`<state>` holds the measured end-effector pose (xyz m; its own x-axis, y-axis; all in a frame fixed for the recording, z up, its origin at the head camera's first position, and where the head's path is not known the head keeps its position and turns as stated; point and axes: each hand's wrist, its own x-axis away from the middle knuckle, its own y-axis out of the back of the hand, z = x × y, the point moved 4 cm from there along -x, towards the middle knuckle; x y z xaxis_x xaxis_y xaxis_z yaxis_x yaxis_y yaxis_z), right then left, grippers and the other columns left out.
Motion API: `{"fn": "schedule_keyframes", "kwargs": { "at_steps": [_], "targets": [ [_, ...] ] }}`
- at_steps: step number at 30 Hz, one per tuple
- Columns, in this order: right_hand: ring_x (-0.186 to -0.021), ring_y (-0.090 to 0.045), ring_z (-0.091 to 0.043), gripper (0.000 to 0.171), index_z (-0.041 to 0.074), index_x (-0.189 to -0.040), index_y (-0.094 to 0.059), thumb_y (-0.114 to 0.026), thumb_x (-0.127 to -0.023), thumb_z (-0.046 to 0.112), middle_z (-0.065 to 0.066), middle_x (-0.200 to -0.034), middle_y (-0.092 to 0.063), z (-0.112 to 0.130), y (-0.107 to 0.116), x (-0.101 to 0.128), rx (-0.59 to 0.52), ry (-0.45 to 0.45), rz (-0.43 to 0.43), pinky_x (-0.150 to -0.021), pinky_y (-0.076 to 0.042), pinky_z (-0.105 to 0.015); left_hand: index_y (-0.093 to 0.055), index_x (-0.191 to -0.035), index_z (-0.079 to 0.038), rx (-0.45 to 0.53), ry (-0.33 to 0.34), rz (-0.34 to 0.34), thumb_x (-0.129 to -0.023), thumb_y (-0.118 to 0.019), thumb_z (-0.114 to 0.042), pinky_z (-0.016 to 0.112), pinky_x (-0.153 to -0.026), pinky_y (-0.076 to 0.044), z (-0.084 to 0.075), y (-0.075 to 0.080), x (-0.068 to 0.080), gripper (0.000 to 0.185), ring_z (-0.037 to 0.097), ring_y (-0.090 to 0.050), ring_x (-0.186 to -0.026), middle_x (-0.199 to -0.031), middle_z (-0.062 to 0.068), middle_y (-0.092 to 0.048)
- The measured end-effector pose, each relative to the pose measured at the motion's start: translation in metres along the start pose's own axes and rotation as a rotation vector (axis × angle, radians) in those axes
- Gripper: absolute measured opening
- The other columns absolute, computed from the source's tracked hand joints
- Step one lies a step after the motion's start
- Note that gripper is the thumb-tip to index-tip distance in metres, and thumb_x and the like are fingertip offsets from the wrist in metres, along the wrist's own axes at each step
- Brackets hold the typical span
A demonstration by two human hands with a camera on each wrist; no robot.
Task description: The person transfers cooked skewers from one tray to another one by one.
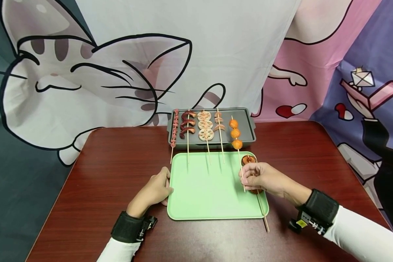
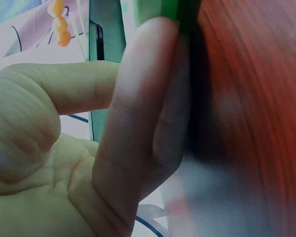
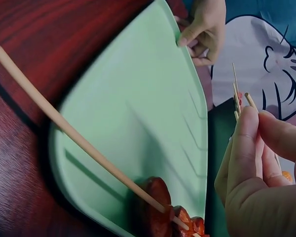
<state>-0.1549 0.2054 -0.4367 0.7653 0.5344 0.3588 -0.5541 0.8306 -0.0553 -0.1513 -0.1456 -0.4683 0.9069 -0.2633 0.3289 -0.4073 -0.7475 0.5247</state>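
1. Right hand fingers pinch the orange-ball skewer stick, its balls on the grill pan beyond the green tray.
2. Left hand fingers grip the tray's left edge.
3. Step in hand, as I judge: moving that skewer; next calls for a level lift.

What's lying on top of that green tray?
On the green tray lies one skewer of reddish-brown pieces along its right edge, partly hidden under the right hand. The bare stick ends of five skewers from the grey pan overhang its far edge.
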Motion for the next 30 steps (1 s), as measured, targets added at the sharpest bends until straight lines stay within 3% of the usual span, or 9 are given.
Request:
{"fn": "schedule_keyframes", "kwargs": {
  "at_steps": [9,22,30],
  "targets": [
    [-0.08,-0.072,-0.014,0.011,-0.003,-0.103,-0.061,-0.068,-0.095,-0.003,-0.002,-0.09,-0.067,-0.005,-0.008,0.014,0.019,0.027,-0.004,-0.079,-0.065,-0.03,-0.045,-0.117,-0.001,0.001,0.004,0.005,-0.095,-0.063,0.007,0.036,-0.046,-0.06,0.001,0.0,-0.001,0.03,0.026,-0.063,-0.05,-0.082,0.014,-0.052],
    [-0.081,-0.071,-0.013,0.023,-0.015,-0.108,-0.056,-0.069,-0.094,-0.001,-0.003,-0.089,-0.067,-0.012,-0.017,0.03,0.032,0.001,0.017,-0.078,-0.065,-0.03,-0.045,-0.117,-0.001,-0.006,0.014,0.0,-0.095,-0.063,0.006,0.036,-0.047,-0.059,0.0,0.0,0.0,0.03,0.027,-0.063,-0.05,-0.082,0.014,-0.052],
    [-0.08,-0.068,-0.009,0.02,-0.018,-0.105,-0.054,-0.064,-0.092,-0.007,-0.002,-0.086,-0.066,-0.019,-0.024,0.038,0.071,0.047,0.054,-0.077,-0.065,-0.031,-0.045,-0.117,-0.001,-0.016,0.012,0.001,-0.095,-0.064,0.006,0.035,-0.046,-0.059,0.0,0.0,-0.001,0.029,0.027,-0.063,-0.05,-0.082,0.013,-0.052]
  ]
}}
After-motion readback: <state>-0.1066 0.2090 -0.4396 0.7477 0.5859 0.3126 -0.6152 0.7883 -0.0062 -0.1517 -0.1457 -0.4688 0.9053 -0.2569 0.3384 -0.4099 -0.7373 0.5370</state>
